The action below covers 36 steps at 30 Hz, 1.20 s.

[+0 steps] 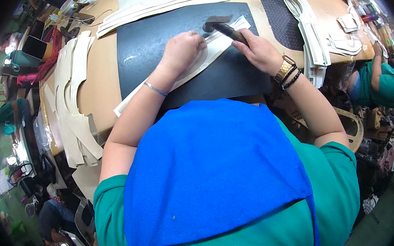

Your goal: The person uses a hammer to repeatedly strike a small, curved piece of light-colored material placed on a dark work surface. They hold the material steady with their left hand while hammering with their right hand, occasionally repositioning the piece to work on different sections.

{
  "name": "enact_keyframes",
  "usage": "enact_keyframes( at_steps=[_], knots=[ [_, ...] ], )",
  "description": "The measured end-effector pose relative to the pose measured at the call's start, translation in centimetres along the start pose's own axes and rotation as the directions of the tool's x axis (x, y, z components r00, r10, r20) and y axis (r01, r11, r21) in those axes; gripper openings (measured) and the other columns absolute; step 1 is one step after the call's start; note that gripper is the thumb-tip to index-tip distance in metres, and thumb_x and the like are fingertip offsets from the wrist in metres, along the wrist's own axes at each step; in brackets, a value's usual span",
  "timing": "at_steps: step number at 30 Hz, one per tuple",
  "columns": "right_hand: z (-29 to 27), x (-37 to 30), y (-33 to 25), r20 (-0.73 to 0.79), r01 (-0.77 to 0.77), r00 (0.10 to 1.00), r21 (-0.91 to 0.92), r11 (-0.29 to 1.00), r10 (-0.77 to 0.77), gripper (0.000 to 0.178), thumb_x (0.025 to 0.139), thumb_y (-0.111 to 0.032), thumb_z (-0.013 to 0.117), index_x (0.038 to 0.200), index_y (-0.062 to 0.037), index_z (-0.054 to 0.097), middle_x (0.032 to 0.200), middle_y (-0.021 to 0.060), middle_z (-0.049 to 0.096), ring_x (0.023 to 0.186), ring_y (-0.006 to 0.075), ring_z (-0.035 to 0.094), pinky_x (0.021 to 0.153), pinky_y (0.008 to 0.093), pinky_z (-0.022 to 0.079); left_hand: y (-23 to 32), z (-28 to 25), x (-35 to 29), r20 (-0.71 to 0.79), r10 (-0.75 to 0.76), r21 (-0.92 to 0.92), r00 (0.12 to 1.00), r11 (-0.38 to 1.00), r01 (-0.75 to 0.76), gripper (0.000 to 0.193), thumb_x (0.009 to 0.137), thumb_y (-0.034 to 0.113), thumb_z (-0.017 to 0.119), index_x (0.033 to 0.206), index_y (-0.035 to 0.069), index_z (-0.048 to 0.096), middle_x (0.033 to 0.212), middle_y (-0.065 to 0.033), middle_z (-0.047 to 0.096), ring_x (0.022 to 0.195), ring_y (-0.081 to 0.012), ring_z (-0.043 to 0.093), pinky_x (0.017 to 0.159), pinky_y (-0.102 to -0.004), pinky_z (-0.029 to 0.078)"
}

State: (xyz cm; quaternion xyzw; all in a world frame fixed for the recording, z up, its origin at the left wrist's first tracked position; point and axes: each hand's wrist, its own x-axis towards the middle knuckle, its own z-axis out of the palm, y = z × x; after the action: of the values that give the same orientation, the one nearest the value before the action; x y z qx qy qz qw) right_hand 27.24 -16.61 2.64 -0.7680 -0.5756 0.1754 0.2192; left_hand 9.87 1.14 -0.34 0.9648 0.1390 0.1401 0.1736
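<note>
My right hand (259,52) is wrapped round the dark handle of a hammer (229,31). The hammer's head is raised a little over the far end of a long cream strip (222,43). This strip lies slantwise on a black mat (143,45), its material looking like leather or thick fabric. My left hand (183,51) is closed at the strip's edge, left of the hammer, with the fingertips pinched together and partly hidden. My left forearm passes over the strip's nearer part.
Stacked cream pieces lie on the table (101,61): a long stack (170,3) behind the mat, cut shapes (71,84) at left and another pile (310,34) at right. A dark textured pad (281,20) sits beside that pile. A person in green (383,83) works at far right.
</note>
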Motion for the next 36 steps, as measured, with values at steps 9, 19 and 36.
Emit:
enact_keyframes(
  at_steps=[9, 19, 36],
  knots=[
    [0.5, 0.4, -0.9, 0.055, 0.002, 0.998, -0.01, 1.0, -0.002, 0.036, 0.1, -0.037, 0.047, 0.11, -0.0029, 0.048, 0.084, 0.0261, 0.064, 0.083, 0.0445, 0.063, 0.074, 0.0515, 0.048, 1.5, 0.2, -4.7, -0.061, 0.069, 0.162, 0.996, 0.985, -0.058, 0.042, 0.084, 0.036, 0.07, 0.12, 0.014, 0.066, 0.124, -0.0217, 0.056, 0.111, -0.0382, 0.056, 0.092, -0.0454, 0.048],
    [1.4, -2.0, -0.4, 0.044, -0.097, 0.994, 0.0, 0.995, 0.097, 0.033, 0.101, -0.035, 0.047, 0.107, -0.0023, 0.046, 0.082, 0.0252, 0.063, 0.08, 0.0446, 0.062, 0.071, 0.0495, 0.048, -1.1, -2.3, -2.9, 0.104, -0.174, -0.085, 0.979, 0.979, 0.183, 0.044, 0.075, 0.027, 0.074, 0.111, 0.004, 0.064, 0.11, -0.0175, 0.063, 0.102, -0.0316, 0.063, 0.09, -0.0404, 0.05],
    [2.8, -2.8, -1.0, -0.039, -0.162, 0.986, 0.013, 0.987, 0.162, 0.033, 0.1, -0.035, 0.049, 0.107, -0.0035, 0.047, 0.082, 0.0253, 0.064, 0.081, 0.0447, 0.062, 0.07, 0.0512, 0.048, -0.3, -0.3, -3.0, -0.015, -0.455, -0.301, 0.89, 0.851, 0.43, 0.037, 0.083, 0.037, 0.07, 0.105, 0.007, 0.074, 0.095, -0.0134, 0.072, 0.093, -0.0291, 0.07, 0.082, -0.0373, 0.054]
  ],
)
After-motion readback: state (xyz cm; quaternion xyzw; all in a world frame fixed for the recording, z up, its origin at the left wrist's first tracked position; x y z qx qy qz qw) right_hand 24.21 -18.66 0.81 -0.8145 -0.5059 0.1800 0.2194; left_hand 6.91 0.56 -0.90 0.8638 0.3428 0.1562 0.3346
